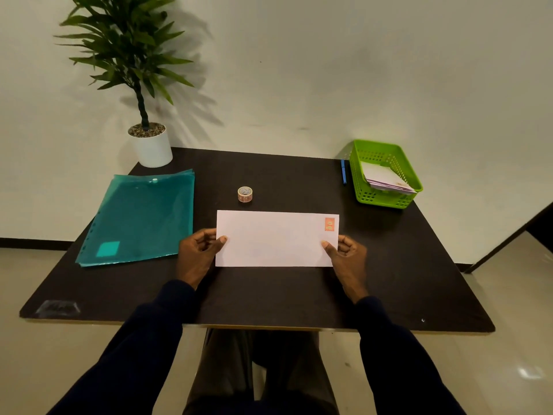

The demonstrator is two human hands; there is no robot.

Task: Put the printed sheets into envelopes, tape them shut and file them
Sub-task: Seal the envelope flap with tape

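As left hand (196, 254) and right hand (348, 257) pinch it, envelope (275, 239) runs left-to-right.

No text can be read: the orange mark (329, 224) on the envelope (276, 239) and the tape (245, 194) print are too small.

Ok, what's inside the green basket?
A small stack of white envelopes lies tilted in the basket. What is under the stack, and inside the envelopes, is covered.
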